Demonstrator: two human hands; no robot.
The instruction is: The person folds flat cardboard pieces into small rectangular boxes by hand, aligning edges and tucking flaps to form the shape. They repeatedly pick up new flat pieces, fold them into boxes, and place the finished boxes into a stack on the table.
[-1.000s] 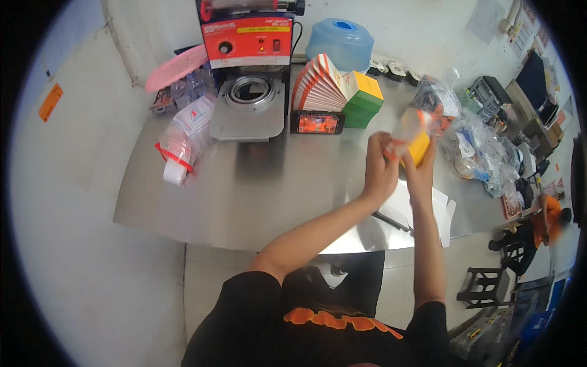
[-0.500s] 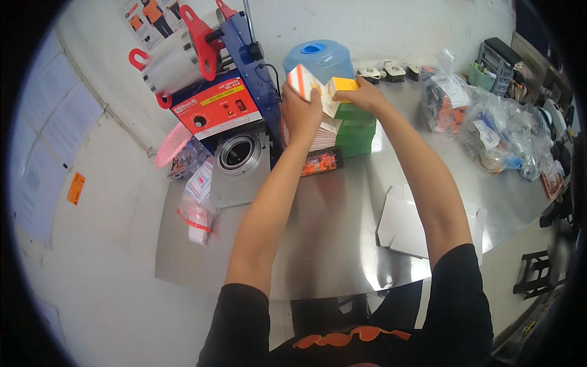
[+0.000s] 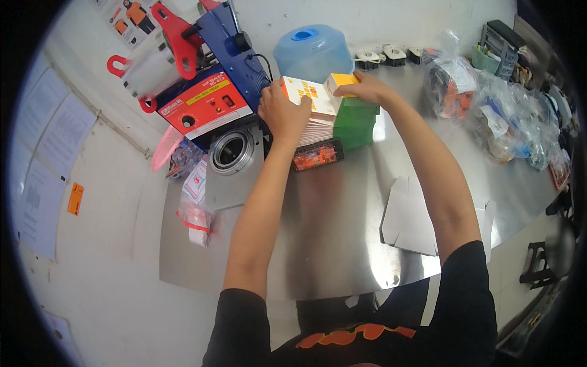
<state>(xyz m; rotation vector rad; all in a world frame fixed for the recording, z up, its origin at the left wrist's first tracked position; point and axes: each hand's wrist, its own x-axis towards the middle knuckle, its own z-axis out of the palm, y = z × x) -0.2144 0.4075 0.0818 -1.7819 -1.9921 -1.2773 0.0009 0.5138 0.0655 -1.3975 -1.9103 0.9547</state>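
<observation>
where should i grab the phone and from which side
Probably by the phone's right end, coming from the front right: it stands on its long edge before the stacked cartons, and the left forearm crowds its left end.

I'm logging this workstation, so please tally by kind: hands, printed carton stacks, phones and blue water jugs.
Hands: 2 (left hand, right hand)
Carton stacks: 2 (white-and-orange stack, yellow-and-green stack)
Phone: 1
Blue water jug: 1
Total: 6
</observation>
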